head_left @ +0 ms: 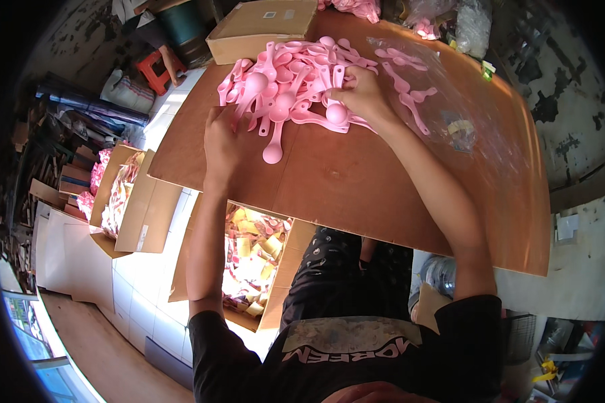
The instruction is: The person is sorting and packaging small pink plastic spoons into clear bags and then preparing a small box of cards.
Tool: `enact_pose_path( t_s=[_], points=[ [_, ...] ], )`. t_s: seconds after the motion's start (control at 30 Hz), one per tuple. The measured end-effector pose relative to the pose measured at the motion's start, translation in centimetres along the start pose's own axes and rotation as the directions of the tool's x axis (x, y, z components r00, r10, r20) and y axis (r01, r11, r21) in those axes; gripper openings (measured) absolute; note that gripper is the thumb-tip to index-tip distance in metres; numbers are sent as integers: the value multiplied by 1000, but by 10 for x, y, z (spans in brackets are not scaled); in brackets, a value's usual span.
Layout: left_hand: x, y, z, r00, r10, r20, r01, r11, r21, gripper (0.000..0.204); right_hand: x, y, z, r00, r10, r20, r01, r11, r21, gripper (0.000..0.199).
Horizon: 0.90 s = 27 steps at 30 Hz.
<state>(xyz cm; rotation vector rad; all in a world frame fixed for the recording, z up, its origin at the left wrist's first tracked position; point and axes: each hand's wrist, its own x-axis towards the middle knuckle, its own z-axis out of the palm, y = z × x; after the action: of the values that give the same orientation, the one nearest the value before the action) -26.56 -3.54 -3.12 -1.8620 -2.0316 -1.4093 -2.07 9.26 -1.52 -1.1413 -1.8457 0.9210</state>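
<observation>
A heap of pink plastic measuring spoons (296, 74) lies on the brown tabletop (356, 168). At the heap's near left edge is my left hand (223, 138), its fingers curled at the handle of a spoon whose round bowl (255, 83) faces up; the fingertips are partly hidden. My right hand (364, 95) is at the heap's right side, thumb and fingers closed on the handle of another pink spoon (338, 76). One spoon (272, 153) sticks out of the heap toward me, bowl nearest.
Several loose spoons (402, 84) and clear plastic film (477, 127) lie on the right. A closed cardboard box (262, 30) stands behind the heap. Below the table's near edge, an open carton (275, 269) holds small packets; another carton (141, 215) stands to the left.
</observation>
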Motion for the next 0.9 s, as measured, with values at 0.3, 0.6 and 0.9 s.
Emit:
enact_pose_path(
  t_s=[0.3,0.6,0.9],
  points=[
    [40,-75,20,976,-178,123,158,975,156,32,8,1,-17,982,186,-26,-187,976,-107,40],
    [35,-74,26,960,-179,214,102,939,328,54,-52,-26,-48,920,-391,-16,358,859,-365,31],
    [37,-62,29,998,-27,60,8,957,291,55,-162,-7,-173,986,91,139,26,739,-673,22]
  ],
)
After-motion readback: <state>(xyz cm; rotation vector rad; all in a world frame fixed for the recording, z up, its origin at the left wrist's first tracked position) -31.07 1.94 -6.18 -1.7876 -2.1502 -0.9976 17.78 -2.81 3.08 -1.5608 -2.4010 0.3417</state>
